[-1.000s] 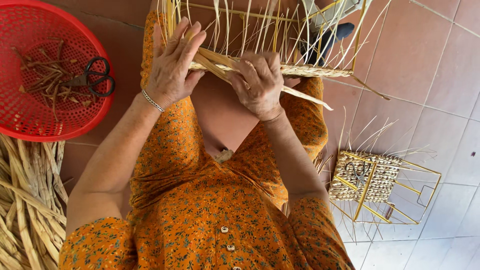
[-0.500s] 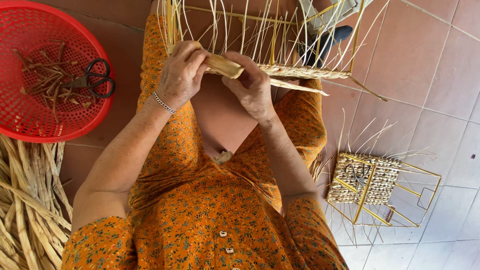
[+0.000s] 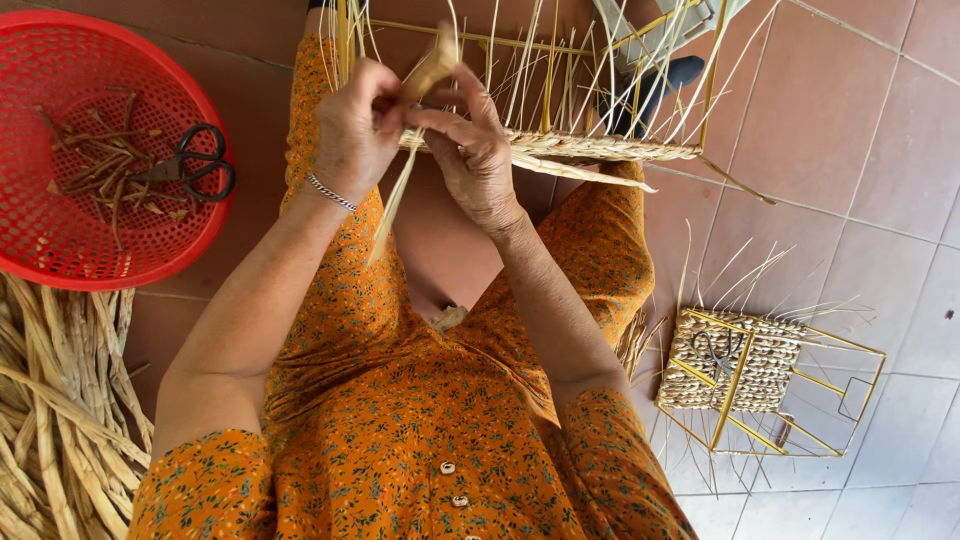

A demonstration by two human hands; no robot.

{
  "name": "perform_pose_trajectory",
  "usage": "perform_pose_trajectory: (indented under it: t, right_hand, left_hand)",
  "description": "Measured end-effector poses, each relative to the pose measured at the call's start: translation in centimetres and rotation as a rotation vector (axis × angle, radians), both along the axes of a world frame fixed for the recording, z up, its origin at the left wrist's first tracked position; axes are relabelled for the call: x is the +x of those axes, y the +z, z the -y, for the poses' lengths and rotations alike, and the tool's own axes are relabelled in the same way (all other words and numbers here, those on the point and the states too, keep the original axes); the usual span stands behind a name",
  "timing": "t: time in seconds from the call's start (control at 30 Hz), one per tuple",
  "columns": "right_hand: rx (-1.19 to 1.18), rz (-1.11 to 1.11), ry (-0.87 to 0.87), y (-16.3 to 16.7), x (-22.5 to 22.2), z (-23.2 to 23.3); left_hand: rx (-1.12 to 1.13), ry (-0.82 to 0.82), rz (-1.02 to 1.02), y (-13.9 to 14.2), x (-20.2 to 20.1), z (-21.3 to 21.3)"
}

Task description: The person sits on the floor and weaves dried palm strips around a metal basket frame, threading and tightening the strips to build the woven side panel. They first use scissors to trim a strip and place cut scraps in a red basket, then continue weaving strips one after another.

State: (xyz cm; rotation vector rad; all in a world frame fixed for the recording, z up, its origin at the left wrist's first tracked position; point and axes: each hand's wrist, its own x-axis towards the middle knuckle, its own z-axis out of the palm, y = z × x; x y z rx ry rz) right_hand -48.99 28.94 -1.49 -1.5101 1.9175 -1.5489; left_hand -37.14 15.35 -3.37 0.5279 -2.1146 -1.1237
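A half-woven basket of pale straw on a yellow wire frame (image 3: 560, 145) fills the upper middle of the frame, its woven band running left to right across the lap. To its left a round red plastic basket (image 3: 70, 230) holds black scissors (image 3: 190, 165) and trimmings, with a bundle of dried stalks (image 3: 60, 400) in the lower left; a smaller woven piece on a yellow wire frame (image 3: 740, 365) lies at lower right. A flat tan straw strand (image 3: 405, 185) runs steeply from upper right to lower left, its upper end between both hands. The left hand (image 3: 355, 130) and right hand (image 3: 475, 155) touch, fingers closed narrowly, pinching that strand just left of the band's end.
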Motion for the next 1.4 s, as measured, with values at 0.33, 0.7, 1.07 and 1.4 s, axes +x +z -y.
perform_pose_trajectory:
  t: [0.33, 0.7, 1.07, 1.4]
  right_hand:
    - [-0.160, 0.535, -0.023, -1.4, -1.8, -0.4]
    - [0.100, -0.417, -0.341, -3.0, -3.7, 0.4]
    - [0.213, -0.057, -0.299, -1.6, -0.4, -3.6]
    - [-0.021, -0.462, -0.522, -2.5, 0.3, -7.1]
  left_hand:
    - [-0.422, -0.009, 0.069, 0.0, -0.5, -1.9]
    - [-0.457, -0.157, -0.029, -1.0, 1.4, -0.7]
    - [-0.295, -0.063, 0.157, -2.6, -2.4, 0.9]
    - [-0.315, 0.056, 0.329, -4.0, -3.4, 1.1]
